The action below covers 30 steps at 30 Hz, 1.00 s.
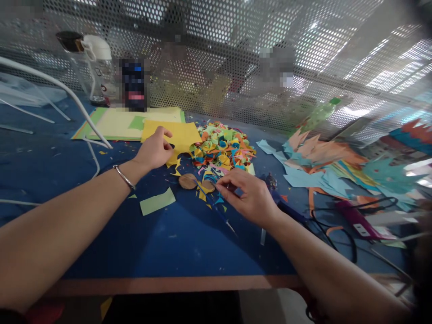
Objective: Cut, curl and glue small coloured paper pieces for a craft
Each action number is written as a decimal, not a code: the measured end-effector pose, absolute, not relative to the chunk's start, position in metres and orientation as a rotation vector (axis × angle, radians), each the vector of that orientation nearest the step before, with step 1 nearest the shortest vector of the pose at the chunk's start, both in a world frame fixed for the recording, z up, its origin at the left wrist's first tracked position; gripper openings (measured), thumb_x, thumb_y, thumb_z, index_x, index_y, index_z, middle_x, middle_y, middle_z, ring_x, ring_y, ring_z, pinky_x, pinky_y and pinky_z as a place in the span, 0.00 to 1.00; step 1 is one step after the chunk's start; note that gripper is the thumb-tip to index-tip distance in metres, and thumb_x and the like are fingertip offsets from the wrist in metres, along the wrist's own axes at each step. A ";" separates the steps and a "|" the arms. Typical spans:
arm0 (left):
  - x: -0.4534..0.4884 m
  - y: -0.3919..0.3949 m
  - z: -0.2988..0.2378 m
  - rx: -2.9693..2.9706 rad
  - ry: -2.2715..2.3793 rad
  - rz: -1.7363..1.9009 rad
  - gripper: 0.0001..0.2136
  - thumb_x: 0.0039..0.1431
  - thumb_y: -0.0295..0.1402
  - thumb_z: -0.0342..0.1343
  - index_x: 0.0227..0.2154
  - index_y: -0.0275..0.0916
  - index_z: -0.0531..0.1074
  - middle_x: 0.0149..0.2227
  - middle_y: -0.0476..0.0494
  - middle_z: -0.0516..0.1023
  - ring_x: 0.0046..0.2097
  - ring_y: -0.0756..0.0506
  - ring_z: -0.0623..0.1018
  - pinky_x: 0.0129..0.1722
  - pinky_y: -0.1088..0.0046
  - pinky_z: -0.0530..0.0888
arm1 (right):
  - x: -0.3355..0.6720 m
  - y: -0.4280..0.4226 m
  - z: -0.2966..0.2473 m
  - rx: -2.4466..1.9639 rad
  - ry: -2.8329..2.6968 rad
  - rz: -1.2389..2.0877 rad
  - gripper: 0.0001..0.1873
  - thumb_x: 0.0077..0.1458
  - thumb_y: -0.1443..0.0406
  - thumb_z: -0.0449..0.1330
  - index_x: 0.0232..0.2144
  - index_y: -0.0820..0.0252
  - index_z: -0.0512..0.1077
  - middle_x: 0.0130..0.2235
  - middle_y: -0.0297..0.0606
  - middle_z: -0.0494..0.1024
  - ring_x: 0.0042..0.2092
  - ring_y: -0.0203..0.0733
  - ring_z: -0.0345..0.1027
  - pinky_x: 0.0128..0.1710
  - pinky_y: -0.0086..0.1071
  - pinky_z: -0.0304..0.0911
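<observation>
My left hand [155, 147] is over the lower left of a yellow paper sheet [185, 132], its fingers bent and apart. A small dark spot shows by its fingertips. My right hand [248, 194] has thumb and fingers pinched together; what lies between them, if anything, is too small to make out. Its fingertips are beside a round brown disc [208, 186], with a second brown disc [187, 181] to the left. Yellow and blue scraps surround the discs. Below them lies a slim blue pointed tool [222, 217]. A pale green paper strip [158, 201] is nearer the left arm.
A heap of colourful paper cuttings [224, 146] stands behind the discs. Stacked paper sheets [114, 123] and clear bottles [101, 67] are at back left, near a white cable [67, 90]. To the right are spiky paper pieces [324, 153], black cords and a purple box [359, 220].
</observation>
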State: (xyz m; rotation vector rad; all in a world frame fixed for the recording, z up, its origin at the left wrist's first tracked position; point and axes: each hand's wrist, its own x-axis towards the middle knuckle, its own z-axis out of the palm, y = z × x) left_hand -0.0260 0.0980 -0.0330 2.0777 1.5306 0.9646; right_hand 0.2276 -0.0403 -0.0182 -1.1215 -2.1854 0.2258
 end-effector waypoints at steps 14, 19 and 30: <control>-0.016 0.059 0.015 1.997 0.767 1.689 0.09 0.49 0.25 0.56 0.25 0.43 0.59 0.28 0.51 0.66 0.39 0.48 0.74 0.46 0.66 0.75 | 0.232 -0.039 -0.013 -1.289 -1.879 0.410 0.11 0.62 0.58 0.60 0.32 0.58 0.75 0.29 0.35 0.76 0.30 0.37 0.69 0.31 0.32 0.65; -0.012 0.035 0.015 2.048 0.426 1.457 0.08 0.45 0.23 0.54 0.24 0.42 0.60 0.27 0.52 0.62 0.33 0.50 0.68 0.37 0.67 0.71 | 0.237 -0.032 -0.010 -1.085 -1.431 0.889 0.26 0.63 0.44 0.51 0.32 0.56 0.75 0.30 0.38 0.78 0.27 0.39 0.71 0.26 0.34 0.67; -0.012 0.034 0.011 2.314 0.574 1.148 0.08 0.47 0.23 0.52 0.29 0.41 0.64 0.32 0.49 0.69 0.35 0.49 0.71 0.37 0.70 0.71 | 0.233 -0.032 -0.009 -1.114 -1.143 1.053 0.15 0.46 0.56 0.72 0.35 0.56 0.77 0.28 0.33 0.78 0.23 0.34 0.68 0.20 0.29 0.66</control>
